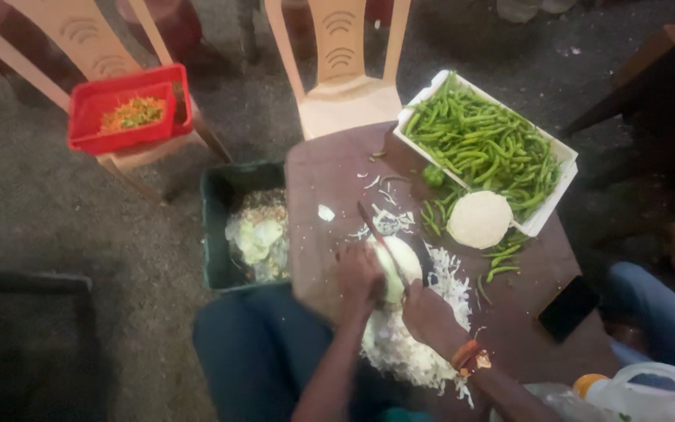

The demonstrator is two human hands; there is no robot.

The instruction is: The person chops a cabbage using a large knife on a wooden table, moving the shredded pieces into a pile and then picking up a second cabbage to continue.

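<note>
I am at a small brown wooden table point(330, 168). My left hand point(358, 275) presses on a pale green cabbage piece point(400, 262) on the tabletop. Just right of it, my right hand point(429, 315), with a bracelet at the wrist, grips a knife point(376, 234) whose thin dark blade slants up and left over the cabbage. Shredded white cabbage point(404, 352) is heaped below and right of both hands, and more shreds lie scattered above the cabbage piece.
A white tray of green chillies point(486, 144) and a round white lid point(480, 219) sit at the back right. A dark green bin of scraps point(220, 234) stands left. Beyond are plastic chairs point(341, 78), a red basket point(87, 117), a phone point(568, 307), a jug point(642, 391) and another person's knee point(658, 312).
</note>
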